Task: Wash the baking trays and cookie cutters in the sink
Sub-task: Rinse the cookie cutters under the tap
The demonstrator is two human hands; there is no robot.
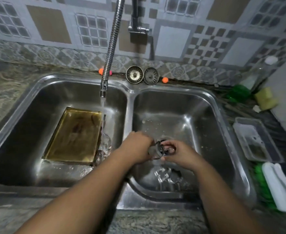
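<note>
A gold baking tray [74,135] lies flat in the left basin of the steel double sink [129,98], and water from the flexible tap [104,88] runs down beside its right edge. Over the right basin, my left hand [137,147] and my right hand [177,152] both grip a small metal cookie cutter [157,150] between them. Water drips from it into the basin. The cutter's exact shape is blurred.
Two sink strainers [142,75] lean at the back ledge beside small orange balls [165,79]. On the right counter stand a clear plastic container [253,141], a yellow sponge [265,98], a green scrubber [238,92] and white cloth [280,186].
</note>
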